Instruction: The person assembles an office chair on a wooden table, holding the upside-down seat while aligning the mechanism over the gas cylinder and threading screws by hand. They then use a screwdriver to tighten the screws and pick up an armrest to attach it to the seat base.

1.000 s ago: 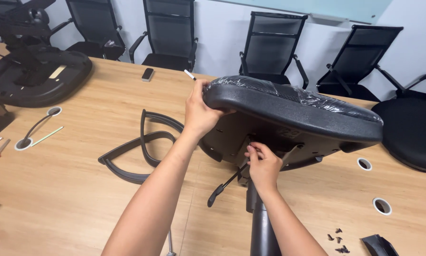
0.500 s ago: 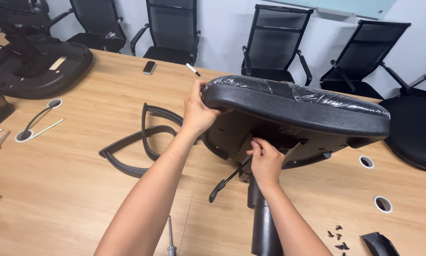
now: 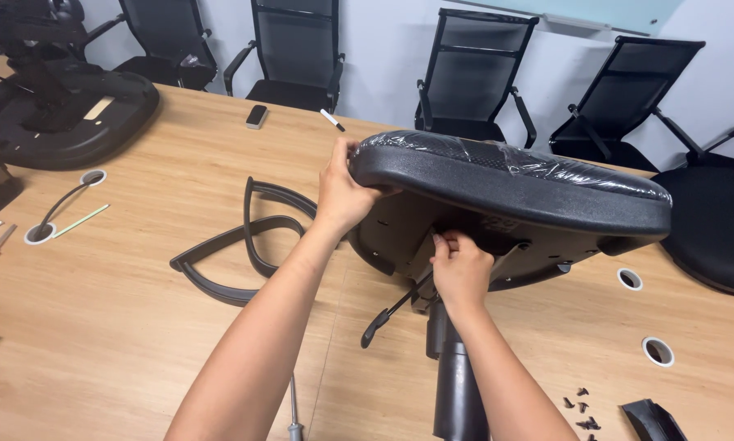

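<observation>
A black office chair seat (image 3: 514, 184), wrapped in clear plastic film, is tilted above the wooden table (image 3: 122, 343) on a black gas-lift column (image 3: 457, 384). My left hand (image 3: 344, 194) grips the seat's left edge. My right hand (image 3: 458, 265) is under the seat, fingers closed on a small part of the mechanism plate; what exactly it pinches is hidden. A black adjustment lever (image 3: 391, 314) sticks out below the seat towards me.
Two black armrests (image 3: 240, 245) lie left of the seat. Another upturned seat (image 3: 61, 114) sits at the far left. Several black screws (image 3: 581, 408) lie at lower right, a screwdriver (image 3: 293, 408) near the front edge. Office chairs ring the table's far side.
The view has shifted slightly. Both hands keep their hold; the seat stays tilted in nearly the same place.
</observation>
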